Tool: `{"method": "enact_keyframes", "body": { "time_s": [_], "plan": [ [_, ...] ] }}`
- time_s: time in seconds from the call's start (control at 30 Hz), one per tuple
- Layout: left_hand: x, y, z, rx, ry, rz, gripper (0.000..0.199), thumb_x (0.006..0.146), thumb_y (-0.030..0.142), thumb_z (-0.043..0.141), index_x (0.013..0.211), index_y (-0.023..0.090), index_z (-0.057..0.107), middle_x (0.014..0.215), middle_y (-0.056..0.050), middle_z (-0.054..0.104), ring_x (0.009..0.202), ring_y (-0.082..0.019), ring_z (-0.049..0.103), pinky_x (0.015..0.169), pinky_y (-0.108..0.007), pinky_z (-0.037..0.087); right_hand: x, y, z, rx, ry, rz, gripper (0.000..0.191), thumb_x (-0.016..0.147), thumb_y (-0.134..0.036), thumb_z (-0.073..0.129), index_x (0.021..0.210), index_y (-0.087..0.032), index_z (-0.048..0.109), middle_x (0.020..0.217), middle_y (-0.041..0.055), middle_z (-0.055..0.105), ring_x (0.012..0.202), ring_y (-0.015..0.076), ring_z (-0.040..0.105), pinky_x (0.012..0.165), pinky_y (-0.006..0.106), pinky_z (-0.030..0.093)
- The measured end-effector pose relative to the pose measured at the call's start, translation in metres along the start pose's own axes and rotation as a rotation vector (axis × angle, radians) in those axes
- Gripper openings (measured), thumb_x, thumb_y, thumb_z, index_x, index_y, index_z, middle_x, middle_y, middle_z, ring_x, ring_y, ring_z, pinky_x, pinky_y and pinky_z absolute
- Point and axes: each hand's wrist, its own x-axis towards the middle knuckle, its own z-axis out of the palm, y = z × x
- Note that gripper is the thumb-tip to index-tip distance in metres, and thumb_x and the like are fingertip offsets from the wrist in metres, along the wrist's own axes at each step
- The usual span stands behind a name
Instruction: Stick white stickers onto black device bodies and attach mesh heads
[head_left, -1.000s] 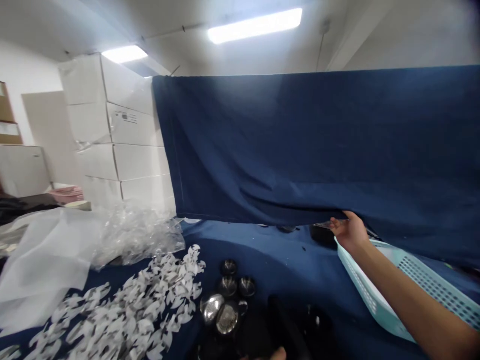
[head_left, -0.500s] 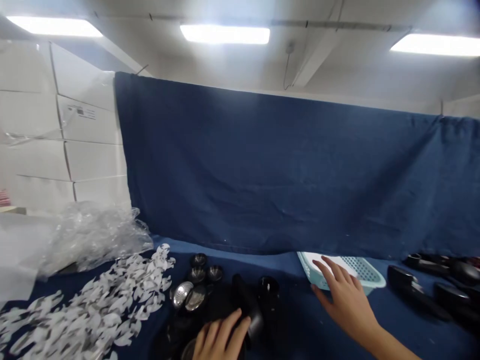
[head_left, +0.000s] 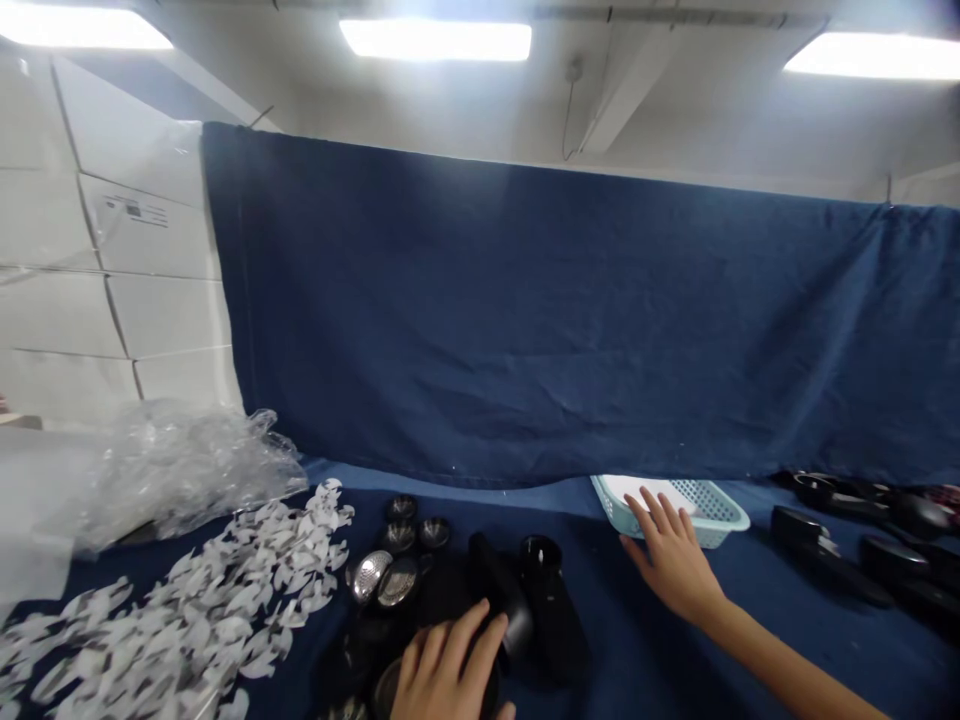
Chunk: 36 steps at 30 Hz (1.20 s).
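Observation:
My left hand [head_left: 452, 668] lies at the bottom centre, fingers stretched and apart, over a dark rounded piece [head_left: 387, 688] that it partly hides. Beside it on the right is a glossy black piece with a rounded end [head_left: 517, 622]. Farther right lies a black handle-shaped part with a round cup-like end [head_left: 541, 552]. Beyond the left hand are several small dark cups [head_left: 399, 537] and two shiny oval metal pieces [head_left: 370, 577]. My right hand [head_left: 675, 568] is spread open with nothing in it, its fingertips in front of the light teal basket [head_left: 726, 520], which holds something white.
Many small white-grey curved pieces [head_left: 225, 590] are heaped at the left, with clear plastic bags [head_left: 202, 465] behind them. White boxes [head_left: 154, 235] are stacked at the far left. More black handled parts [head_left: 825, 565] lie at the right. A dark blue curtain [head_left: 555, 330] hangs behind the table.
The whole scene sits a little higher in the view. Both hands look much the same, the left still over the dark parts and the right still spread by the basket.

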Motion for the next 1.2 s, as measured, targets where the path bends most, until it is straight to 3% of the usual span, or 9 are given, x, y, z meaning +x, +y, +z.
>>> {"method": "enact_keyframes", "body": {
  "time_s": [0.2,0.43,0.6,0.7,0.8,0.9,1.03,1.2],
  "plan": [
    [-0.002,0.005,-0.001,-0.035,-0.022,-0.045,0.062,0.076,0.024,0.063,0.137,0.031,0.054,0.135,-0.003,0.062,0.104,-0.030,0.065,0.088,-0.042,0.051,-0.008,-0.014,-0.022,0.041,0.041,-0.127,0.049,0.098,-0.037,0.044,0.143,-0.017,0.041,0.155,0.0186,0.035,0.145,0.0380,0.028,0.114,0.065,0.024],
    [0.000,0.008,-0.003,-0.058,-0.066,-0.073,0.063,0.076,0.021,0.060,0.138,0.031,0.053,0.138,-0.002,0.060,0.109,-0.032,0.064,0.088,-0.049,0.052,-0.027,-0.077,-0.071,0.182,-0.050,-0.349,0.026,0.098,-0.027,0.050,0.124,-0.030,0.053,0.135,0.0050,0.058,0.130,0.0186,0.051,0.115,0.047,0.036],
    [0.004,0.009,-0.011,-0.111,-0.114,-0.075,0.060,0.078,0.022,0.060,0.137,0.028,0.056,0.139,-0.005,0.060,0.109,-0.034,0.064,0.089,-0.052,0.054,-0.033,-0.114,-0.104,0.400,-0.163,-0.403,0.025,0.098,-0.019,0.047,0.120,-0.028,0.054,0.121,0.0049,0.066,0.119,0.0187,0.059,0.112,0.053,0.038],
    [0.005,0.012,-0.013,-0.123,-0.131,-0.101,0.058,0.078,0.021,0.058,0.136,0.027,0.057,0.140,-0.007,0.058,0.111,-0.035,0.064,0.090,-0.054,0.053,-0.036,-0.129,-0.117,0.474,-0.297,-0.346,0.026,0.098,-0.022,0.045,0.121,-0.027,0.057,0.122,0.0066,0.066,0.119,0.0210,0.060,0.110,0.053,0.042],
    [0.006,0.016,-0.015,-0.135,-0.140,-0.149,0.058,0.079,0.020,0.057,0.137,0.026,0.057,0.142,-0.008,0.056,0.115,-0.036,0.061,0.093,-0.055,0.051,-0.042,-0.142,-0.118,0.512,-0.454,-0.188,0.039,0.097,-0.035,0.049,0.135,-0.026,0.052,0.144,0.0114,0.052,0.133,0.0266,0.050,0.109,0.051,0.044],
    [0.006,0.022,-0.019,-0.141,-0.137,-0.235,0.057,0.081,0.020,0.056,0.138,0.024,0.056,0.142,-0.009,0.056,0.120,-0.037,0.057,0.097,-0.058,0.048,-0.051,-0.153,-0.108,0.501,-0.531,-0.150,0.056,0.094,-0.049,0.052,0.145,-0.027,0.045,0.157,0.0113,0.035,0.144,0.0319,0.034,0.114,0.055,0.037],
    [0.005,0.028,-0.027,-0.179,-0.125,-0.327,0.055,0.082,0.020,0.058,0.137,0.024,0.056,0.139,-0.008,0.058,0.123,-0.035,0.053,0.102,-0.057,0.042,-0.062,-0.162,-0.090,0.425,-0.438,-0.129,0.048,0.094,-0.044,0.051,0.140,-0.029,0.051,0.156,0.0091,0.038,0.145,0.0324,0.032,0.114,0.056,0.037],
    [0.008,0.030,-0.038,-0.222,-0.139,-0.338,0.052,0.083,0.019,0.059,0.135,0.024,0.056,0.135,-0.008,0.059,0.123,-0.032,0.051,0.102,-0.052,0.042,-0.064,-0.163,-0.084,0.395,-0.320,-0.098,0.036,0.094,-0.024,0.047,0.128,-0.028,0.059,0.148,0.0101,0.048,0.135,0.0296,0.048,0.107,0.050,0.046]
  ]
}}
